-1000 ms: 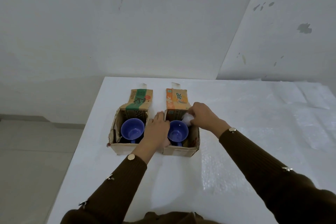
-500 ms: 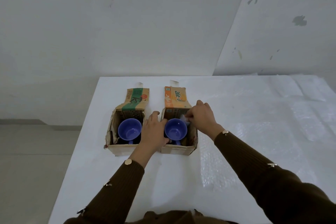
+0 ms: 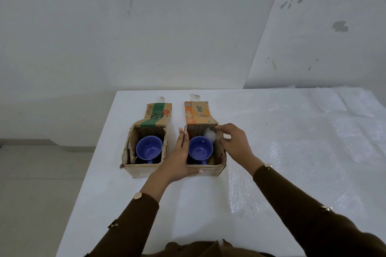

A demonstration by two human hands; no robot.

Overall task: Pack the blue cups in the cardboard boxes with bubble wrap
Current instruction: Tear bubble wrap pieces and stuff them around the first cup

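Observation:
Two open cardboard boxes stand side by side on the white table. The left box (image 3: 142, 170) has a green flap and holds a blue cup (image 3: 149, 148). The right box (image 3: 214, 170) has an orange flap and holds a second blue cup (image 3: 201, 148). A small wad of bubble wrap (image 3: 210, 135) sits in its back right corner beside the cup. My left hand (image 3: 180, 158) presses flat against this box's left wall, thumb along the front. My right hand (image 3: 236, 142) is at the right wall, its curled fingertips pinching the wad.
A large sheet of bubble wrap (image 3: 302, 152) covers the right part of the table (image 3: 188, 215). The table's left edge runs close to the left box, with floor below. A white wall stands just behind the table.
My right hand has lowered the wad from above the box into the back right corner. My left hand stays on the box's left wall.

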